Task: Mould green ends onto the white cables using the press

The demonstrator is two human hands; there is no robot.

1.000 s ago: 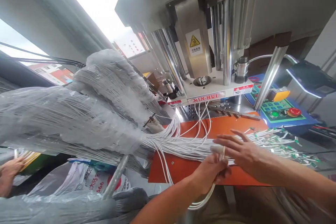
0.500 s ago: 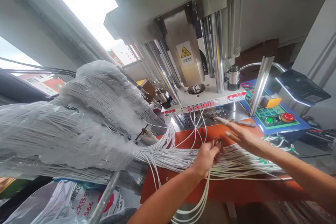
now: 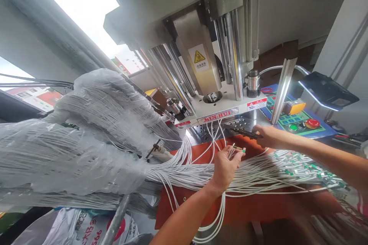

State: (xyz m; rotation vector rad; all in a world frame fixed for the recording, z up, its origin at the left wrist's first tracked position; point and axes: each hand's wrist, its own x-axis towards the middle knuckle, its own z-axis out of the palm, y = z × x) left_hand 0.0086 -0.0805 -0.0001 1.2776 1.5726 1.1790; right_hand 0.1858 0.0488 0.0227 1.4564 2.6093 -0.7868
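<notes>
My left hand (image 3: 225, 166) is closed around several white cables, pinching them just below their ends. Small green-and-metal connector ends (image 3: 239, 148) stick out past its thumb and fingers. The lower lengths of these cables (image 3: 220, 210) hang in a loop over the front of the red work surface (image 3: 201, 203). My right hand (image 3: 266, 136) has its fingers wrapped on a long slim metal tool (image 3: 244, 133), whose tip points left along the press bed; its exact kind is unclear. Beneath both hands lies a thick bundle of white cables (image 3: 189, 174).
A press (image 3: 212, 113) marked MIN-HUI stands directly ahead, with cables running under its plate. Plastic-wrapped cable bundles (image 3: 86, 157) fill the left side. Loose green-ended connectors (image 3: 304, 168) lie at the right. Behind are a blue control panel (image 3: 304, 124) and a lamp (image 3: 330, 90).
My right hand has moved from reaching with extended fingers to gripping the slim metal tool that lay by the press bed. The connector ends in my left hand have turned to point right.
</notes>
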